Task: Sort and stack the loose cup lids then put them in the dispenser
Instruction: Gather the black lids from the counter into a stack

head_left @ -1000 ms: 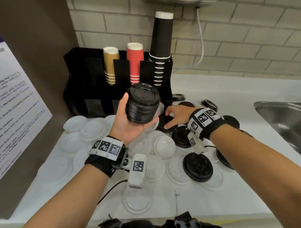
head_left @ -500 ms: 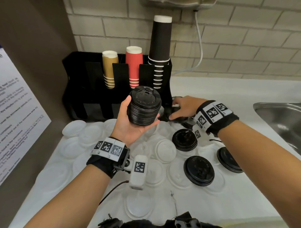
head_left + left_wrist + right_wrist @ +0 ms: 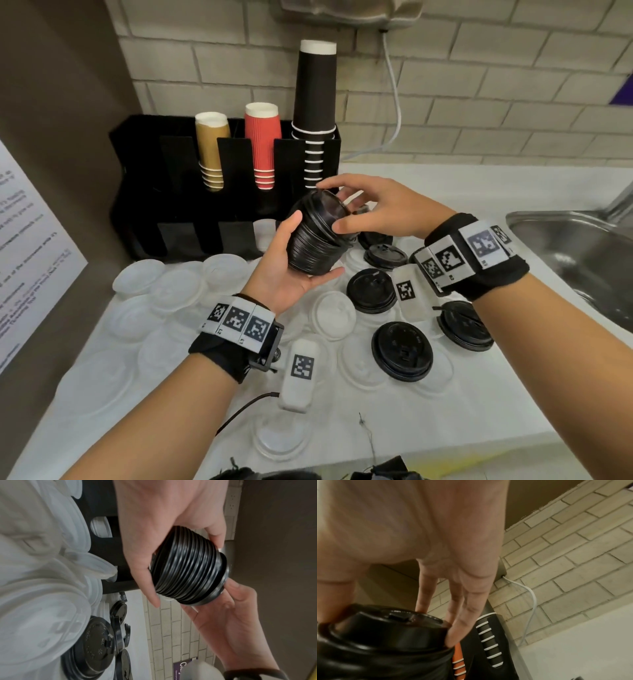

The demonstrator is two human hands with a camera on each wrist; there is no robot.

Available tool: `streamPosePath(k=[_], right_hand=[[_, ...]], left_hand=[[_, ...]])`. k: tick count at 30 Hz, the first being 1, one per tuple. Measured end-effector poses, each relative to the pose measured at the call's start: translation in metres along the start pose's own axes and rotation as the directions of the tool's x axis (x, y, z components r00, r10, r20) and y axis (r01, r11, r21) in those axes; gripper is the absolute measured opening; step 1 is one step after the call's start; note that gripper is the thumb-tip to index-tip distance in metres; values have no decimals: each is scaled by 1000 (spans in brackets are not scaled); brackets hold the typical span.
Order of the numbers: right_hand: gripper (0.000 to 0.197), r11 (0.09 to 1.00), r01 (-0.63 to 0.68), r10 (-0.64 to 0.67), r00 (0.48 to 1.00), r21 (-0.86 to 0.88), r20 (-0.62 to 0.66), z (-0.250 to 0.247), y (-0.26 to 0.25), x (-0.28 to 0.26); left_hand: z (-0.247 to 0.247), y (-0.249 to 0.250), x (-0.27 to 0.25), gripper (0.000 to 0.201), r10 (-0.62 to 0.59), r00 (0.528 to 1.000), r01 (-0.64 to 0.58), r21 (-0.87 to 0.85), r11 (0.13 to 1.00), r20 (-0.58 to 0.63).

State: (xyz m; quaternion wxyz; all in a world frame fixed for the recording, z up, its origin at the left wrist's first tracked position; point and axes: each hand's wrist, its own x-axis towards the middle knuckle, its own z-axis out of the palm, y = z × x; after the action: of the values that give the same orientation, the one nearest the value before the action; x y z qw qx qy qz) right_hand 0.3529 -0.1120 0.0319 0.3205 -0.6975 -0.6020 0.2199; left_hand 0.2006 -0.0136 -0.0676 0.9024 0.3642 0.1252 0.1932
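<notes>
Your left hand (image 3: 291,281) sits just left of the middle of the head view, palm up, with thumb and fingers curled round a tall stack of black lids (image 3: 317,241) that leans toward the upper right. In the left wrist view the same stack (image 3: 187,573) fills the centre, its ribbed rims packed tight, your thumb on the near side and fingertips on the far side.

Your right hand (image 3: 380,209) comes in from the right of the frame and pinches the top black lid (image 3: 327,210) at its rim, thumb low on the near edge, index finger arched over the far edge. The right wrist view shows this lid (image 3: 388,627) in the lower left with your fingertips (image 3: 453,638) pressed to its sloping side; it sits slightly askew on the stack.

Behind the stack, in the upper left of the head view, stands the black dispenser (image 3: 144,192) holding gold cups (image 3: 212,150), red cups (image 3: 262,144) and a tall column of black cups (image 3: 315,102).

Across the lower half of the frame, the white counter (image 3: 479,411) is strewn with clear lids (image 3: 330,315) on the left and centre, and loose black lids (image 3: 402,351) on the right. A steel sink (image 3: 582,253) fills the right edge.
</notes>
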Motion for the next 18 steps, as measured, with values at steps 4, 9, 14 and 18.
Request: streamPosePath(k=[4, 9, 14, 18], right_hand=[[53, 999, 3, -4, 1000, -54, -16, -2, -1, -5], [55, 993, -5, 4, 1000, -114, -7, -4, -6, -7], [57, 990, -6, 8, 1000, -141, 18, -6, -7, -9], [59, 988, -6, 14, 998, -153, 53, -6, -4, -9]], left_hand=[[5, -4, -2, 60, -19, 1000, 19, 44, 999, 13], [8, -8, -1, 65, -26, 999, 25, 23, 999, 36], [10, -11, 3, 61, -42, 997, 41, 10, 999, 67], [7, -12, 2, 57, -45, 994, 46, -4, 999, 101]])
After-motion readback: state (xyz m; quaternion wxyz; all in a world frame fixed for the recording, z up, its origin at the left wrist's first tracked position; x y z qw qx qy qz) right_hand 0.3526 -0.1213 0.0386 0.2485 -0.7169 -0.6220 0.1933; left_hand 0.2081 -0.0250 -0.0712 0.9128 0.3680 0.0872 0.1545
